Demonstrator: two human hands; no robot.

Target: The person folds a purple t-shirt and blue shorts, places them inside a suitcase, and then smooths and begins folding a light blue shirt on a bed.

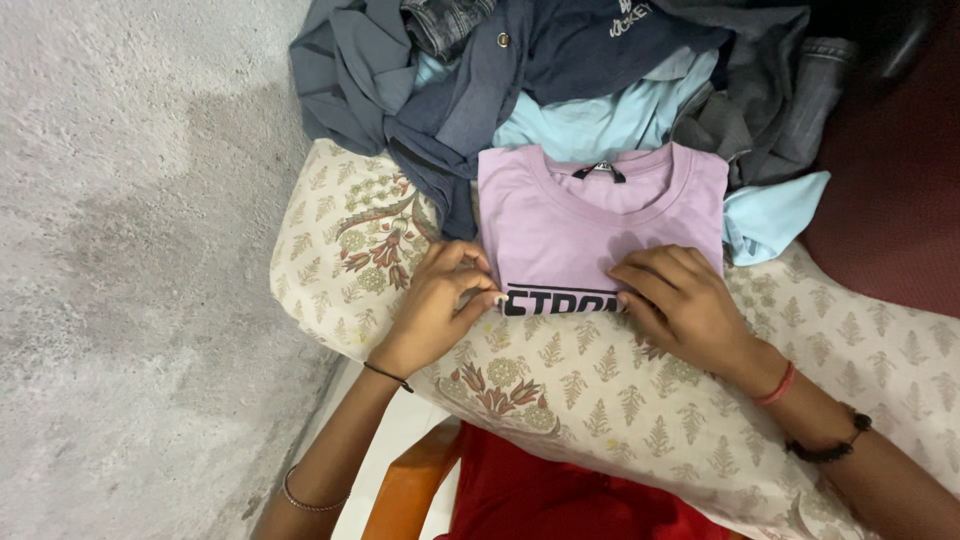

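Here the left hand [437, 305] pinches the folded lilac T-shirt's [600, 230] lower corner, while the right hand [680, 300] presses flat beside it.

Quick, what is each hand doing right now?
Left hand: fingers pinched shut on the lower left edge of the folded lilac T-shirt.
Right hand: open, lying flat on the T-shirt's lower right part.

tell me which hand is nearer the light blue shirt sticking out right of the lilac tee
Right. The right hand rests on the lilac tee, just left of the light blue shirt; the left hand is at the tee's far edge.
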